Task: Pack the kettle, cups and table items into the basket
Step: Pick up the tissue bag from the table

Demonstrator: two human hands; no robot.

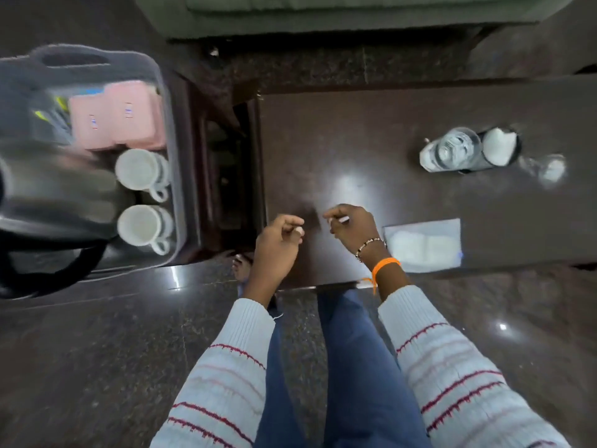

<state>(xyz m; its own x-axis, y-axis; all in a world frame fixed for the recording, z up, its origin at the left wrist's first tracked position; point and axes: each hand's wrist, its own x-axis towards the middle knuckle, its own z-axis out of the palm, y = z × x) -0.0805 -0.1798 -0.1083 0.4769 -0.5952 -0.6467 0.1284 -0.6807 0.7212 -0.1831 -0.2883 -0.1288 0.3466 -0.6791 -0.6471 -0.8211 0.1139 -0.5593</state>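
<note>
A: Basket (174,156) sits off to the left on a lower stand, apart from the desk (355,140). Blurred, but it already holds a dark kettle (48,195), two white cups (142,195) side by side along its right wall, and pink packets (116,121) behind them.

B: Nearest first. The hands?

A: Both over the near left corner of the desk. Left hand (277,244), grip curled narrow; something small and pale shows at the fingertips, nail or object I cannot tell. Right hand (352,231), same loose pinch, a pale sliver at the fingertips, also too small to name.

B: What is left on the desk?

A: Clear pouch (423,244) with white contents, just beside the right wrist, close to the near edge. Farther right, a glass tumbler (455,150) touching a dark holder of white sachets (500,150), and a small blurred clear item (549,169) beyond.

B: Risks?

A: My reading: reaching out for the glass, the right sleeve could drag the pouch off the near edge. Tumbler and holder touch, so lifting one carelessly may tip the other and scatter sachets. Basket looks crowded; glass set against the cups or kettle could knock. Polished floor (129,350) below, so a dropped glass would likely break.
</note>
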